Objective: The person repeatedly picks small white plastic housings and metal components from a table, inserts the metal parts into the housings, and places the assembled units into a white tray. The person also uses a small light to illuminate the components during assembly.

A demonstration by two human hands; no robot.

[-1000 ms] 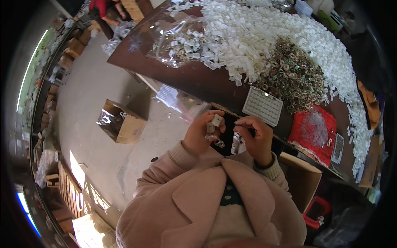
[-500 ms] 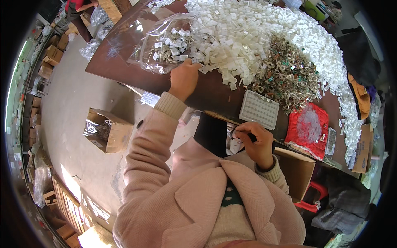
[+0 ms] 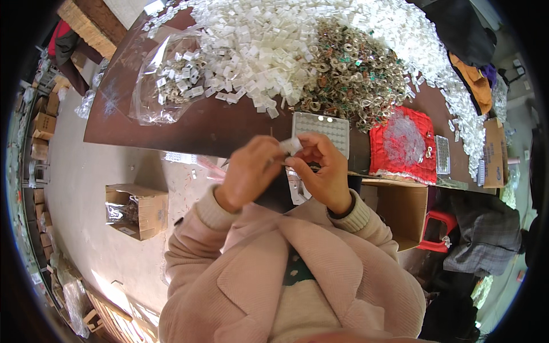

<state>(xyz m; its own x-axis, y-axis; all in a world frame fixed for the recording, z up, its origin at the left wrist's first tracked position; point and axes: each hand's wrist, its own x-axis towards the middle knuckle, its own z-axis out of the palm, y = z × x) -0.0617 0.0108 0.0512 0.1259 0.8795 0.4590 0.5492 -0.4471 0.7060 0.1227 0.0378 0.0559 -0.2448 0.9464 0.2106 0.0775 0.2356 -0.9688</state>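
left hand [image 3: 249, 171]: fingers curled, pinching small white plastic piece [image 3: 291, 145] from the left
right hand [image 3: 323, 168]: fingers closed on same piece from the right, both hands meet just over near edge of counter [image 3: 171, 128]
white piece: held between fingertips, in front of grey tray [image 3: 323, 128]
counter: big heap of white parts [image 3: 269, 46], pile of metal rings [image 3: 354, 74], clear bag [image 3: 171, 80] at left, red mesh bag [image 3: 403, 143] right of tray
floor: open cardboard box [image 3: 137, 208] below counter
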